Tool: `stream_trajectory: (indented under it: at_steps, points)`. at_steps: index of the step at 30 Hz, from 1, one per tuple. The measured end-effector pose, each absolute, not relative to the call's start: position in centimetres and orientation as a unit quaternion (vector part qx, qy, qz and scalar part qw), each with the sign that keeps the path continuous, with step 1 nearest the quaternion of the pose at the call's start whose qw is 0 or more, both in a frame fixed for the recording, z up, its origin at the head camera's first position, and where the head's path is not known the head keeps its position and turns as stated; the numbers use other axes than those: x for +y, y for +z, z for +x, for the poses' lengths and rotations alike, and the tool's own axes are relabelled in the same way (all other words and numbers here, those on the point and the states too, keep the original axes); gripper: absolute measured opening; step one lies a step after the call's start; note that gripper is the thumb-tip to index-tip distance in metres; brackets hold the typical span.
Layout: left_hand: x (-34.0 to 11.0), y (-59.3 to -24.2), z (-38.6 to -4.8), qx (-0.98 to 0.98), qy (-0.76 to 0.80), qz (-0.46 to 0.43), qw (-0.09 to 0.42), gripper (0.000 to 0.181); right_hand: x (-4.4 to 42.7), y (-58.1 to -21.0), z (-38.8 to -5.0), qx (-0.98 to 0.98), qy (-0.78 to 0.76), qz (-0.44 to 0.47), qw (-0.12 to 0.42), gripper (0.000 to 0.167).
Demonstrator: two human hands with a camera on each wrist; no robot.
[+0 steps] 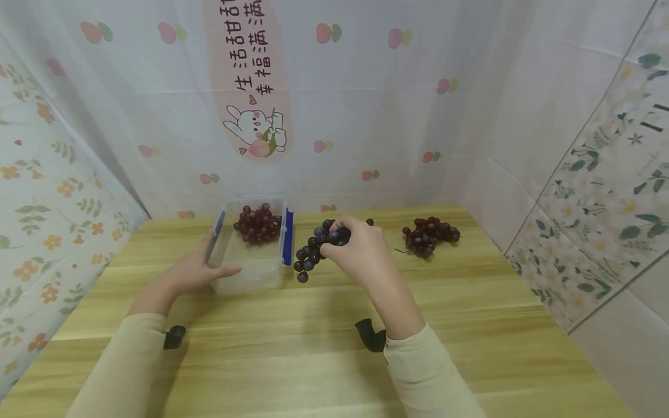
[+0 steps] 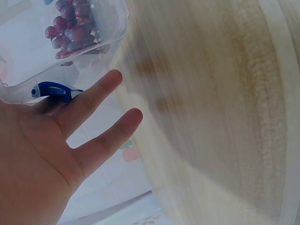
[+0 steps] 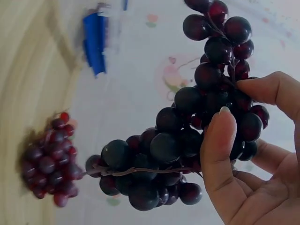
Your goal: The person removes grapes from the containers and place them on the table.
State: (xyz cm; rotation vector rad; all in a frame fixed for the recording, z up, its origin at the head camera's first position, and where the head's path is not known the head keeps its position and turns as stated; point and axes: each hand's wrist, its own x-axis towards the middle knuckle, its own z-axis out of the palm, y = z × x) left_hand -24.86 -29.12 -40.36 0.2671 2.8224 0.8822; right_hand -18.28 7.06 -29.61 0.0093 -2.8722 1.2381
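Observation:
My right hand (image 1: 360,249) pinches a bunch of dark purple grapes (image 3: 183,145) between thumb and fingers, held above the table just right of a clear plastic box (image 1: 245,278). Part of the bunch hangs down to the left. Inside the box, toward its back, lies a bunch of red grapes (image 1: 258,225). At the box's left side is my left hand (image 1: 190,270), its thumb stretched across the front left corner. Two straight, spread fingers show in the left wrist view beside a blue latch (image 2: 54,87); the others are partly hidden.
Another bunch of red grapes (image 1: 430,235) lies at the table's back right. A blue side flap (image 1: 287,238) sticks out from the box's right side. Patterned curtains (image 1: 355,116) stand behind and on both sides of the wooden table (image 1: 272,360). Small black pieces (image 1: 371,335) show beside both sleeves.

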Motion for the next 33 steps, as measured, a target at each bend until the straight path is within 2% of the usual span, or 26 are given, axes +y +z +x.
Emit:
stream_trajectory:
  at_steps: [14,28,33]
  points:
    - [-29.3,-40.5,-25.2,0.952,0.28,0.079,0.094,0.133,9.8,-34.3,-17.9,-0.94,0.339,-0.001,-0.031,0.038]
    - [-29.2,-40.2,-25.0,0.949,0.289,0.082,0.095,0.132,11.3,-36.8,-16.9,-0.973,0.21,0.073,-0.062,0.022]
    - [-29.3,-40.2,-25.1,0.949,0.289,0.083,0.097,0.132,11.8,-37.0,-16.0,-0.974,0.192,0.083,-0.093,0.023]
